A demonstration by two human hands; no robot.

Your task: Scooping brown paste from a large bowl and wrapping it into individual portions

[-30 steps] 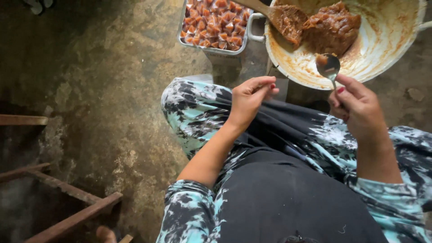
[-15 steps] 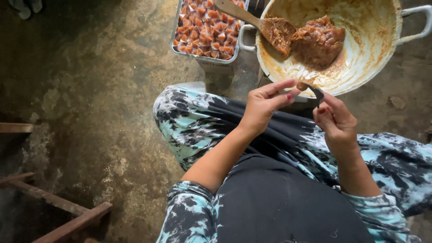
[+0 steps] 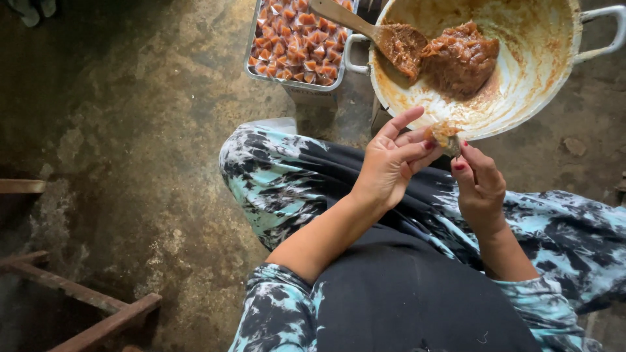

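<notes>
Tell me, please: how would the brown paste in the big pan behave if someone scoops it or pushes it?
The brown paste probably is thick and holds its shape, since it sits as a mound in the pan. It seems sticky: smears coat the pan wall and the wooden spatula. A small lump stays between the left hand and right hand, so it likely clings rather than rolls.

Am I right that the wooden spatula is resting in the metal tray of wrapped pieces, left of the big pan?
No. In the head view the wooden spatula rests in the big pan, against the brown paste; the metal tray does sit left.
</notes>
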